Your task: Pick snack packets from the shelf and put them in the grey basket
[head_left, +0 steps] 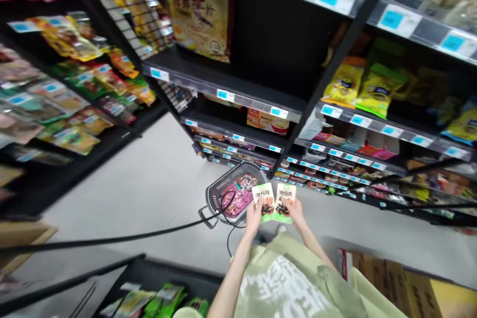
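Observation:
My left hand [254, 214] grips a white and green snack packet [264, 194] with dark print and a food picture on its front. A second, matching snack packet [286, 193] is pinched in my right hand [295, 210]. The two packets are held side by side, fronts up, in front of my body. Below and to the left of them, a grey shopping basket [210, 198] rests on the floor. Inside it lie a pink packaged item [238, 198] and a red packet [248, 180], partly hidden by a cable.
Black shelving [238, 77] with price tags rises ahead, holding a large yellow bag [199, 17] and yellow packets [380, 89]. Another rack of packets [70, 39] stands left. A black cable [149, 233] crosses the lower left. Cardboard boxes [387, 278] are at lower right.

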{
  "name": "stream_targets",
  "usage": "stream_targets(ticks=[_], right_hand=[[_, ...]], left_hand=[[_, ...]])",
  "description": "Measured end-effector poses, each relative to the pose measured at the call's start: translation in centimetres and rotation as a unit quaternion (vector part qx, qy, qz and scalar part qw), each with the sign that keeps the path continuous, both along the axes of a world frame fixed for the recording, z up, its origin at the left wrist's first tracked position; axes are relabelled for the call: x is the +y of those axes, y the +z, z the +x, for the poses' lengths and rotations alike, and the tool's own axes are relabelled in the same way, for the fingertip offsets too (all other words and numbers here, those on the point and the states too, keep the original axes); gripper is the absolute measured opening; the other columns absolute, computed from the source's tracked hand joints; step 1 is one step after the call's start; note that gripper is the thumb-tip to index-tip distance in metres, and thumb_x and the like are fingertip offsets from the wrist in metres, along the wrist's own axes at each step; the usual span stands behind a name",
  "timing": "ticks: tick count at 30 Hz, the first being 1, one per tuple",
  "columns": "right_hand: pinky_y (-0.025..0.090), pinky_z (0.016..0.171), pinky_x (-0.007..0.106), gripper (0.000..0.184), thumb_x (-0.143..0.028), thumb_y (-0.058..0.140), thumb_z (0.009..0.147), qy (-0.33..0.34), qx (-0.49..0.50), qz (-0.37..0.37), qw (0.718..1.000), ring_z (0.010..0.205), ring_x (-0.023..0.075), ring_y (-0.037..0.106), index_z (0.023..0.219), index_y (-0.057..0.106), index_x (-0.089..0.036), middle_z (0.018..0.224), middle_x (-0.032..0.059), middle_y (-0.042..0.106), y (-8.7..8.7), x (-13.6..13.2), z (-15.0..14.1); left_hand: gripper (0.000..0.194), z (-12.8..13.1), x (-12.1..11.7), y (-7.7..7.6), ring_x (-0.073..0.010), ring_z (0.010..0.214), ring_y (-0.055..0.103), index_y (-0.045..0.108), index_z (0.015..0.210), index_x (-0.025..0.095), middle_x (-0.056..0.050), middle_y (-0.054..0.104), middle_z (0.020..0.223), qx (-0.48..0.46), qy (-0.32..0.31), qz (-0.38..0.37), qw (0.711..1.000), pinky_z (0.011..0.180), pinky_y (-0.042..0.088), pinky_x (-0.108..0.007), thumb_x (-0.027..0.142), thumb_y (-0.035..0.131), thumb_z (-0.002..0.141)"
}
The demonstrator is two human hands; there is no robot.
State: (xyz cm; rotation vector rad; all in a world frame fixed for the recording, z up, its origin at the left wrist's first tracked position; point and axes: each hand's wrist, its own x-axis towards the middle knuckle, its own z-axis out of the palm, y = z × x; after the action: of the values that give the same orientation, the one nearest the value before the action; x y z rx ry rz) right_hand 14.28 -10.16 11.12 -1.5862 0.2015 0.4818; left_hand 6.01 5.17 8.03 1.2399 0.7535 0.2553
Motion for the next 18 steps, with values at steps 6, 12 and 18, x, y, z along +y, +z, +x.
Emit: stream_targets(ticks=[6, 12, 18], right_hand=[[0.058, 0.074, 0.037, 0.052, -0.053, 0.091, 0.059, -0.060, -0.053, -0.037, 0.996, 0.081, 0.0286, 0.075, 0.092, 0.078, -0.015, 0.093, 0.0124, 0.081, 1.3, -8.9, 0.2], [0.059, 0.081, 0.038, 0.053, -0.055, 0.087, 0.065, -0.089, -0.070, 0.037, 0.993, 0.088, 0.0271, 0.075, 0.102, 0.077, -0.018, 0.101, 0.0091, 0.081, 0.9, -17.8, -1.2], [0.057, 0.076, 0.036, 0.043, -0.047, 0.092, 0.059, -0.154, -0.116, 0.021, 0.981, 0.078, 0.0254, 0.073, 0.089, 0.079, -0.019, 0.090, 0.0086, 0.081, 1.7, -30.0, -2.7]], left_hand=[[0.058, 2.5, -4.9, 1.8, -0.0318, 0.107, 0.072, 0.072, 0.112, 0.013, -0.018, 0.077, 0.118, -0.039, -0.095, -0.034, 0.994, 0.095, 0.055, -0.041, 0.056, 0.080, 0.074], [0.067, 2.5, -14.5, 1.9, -0.0327, 0.105, 0.075, 0.070, 0.113, 0.014, -0.018, 0.078, 0.115, -0.057, -0.159, -0.072, 0.983, 0.092, 0.058, -0.041, 0.050, 0.091, 0.061], [0.067, 1.6, -26.1, 0.3, -0.0332, 0.102, 0.076, 0.071, 0.110, 0.014, -0.019, 0.078, 0.115, -0.042, -0.202, -0.098, 0.974, 0.091, 0.059, -0.043, 0.049, 0.095, 0.058]])
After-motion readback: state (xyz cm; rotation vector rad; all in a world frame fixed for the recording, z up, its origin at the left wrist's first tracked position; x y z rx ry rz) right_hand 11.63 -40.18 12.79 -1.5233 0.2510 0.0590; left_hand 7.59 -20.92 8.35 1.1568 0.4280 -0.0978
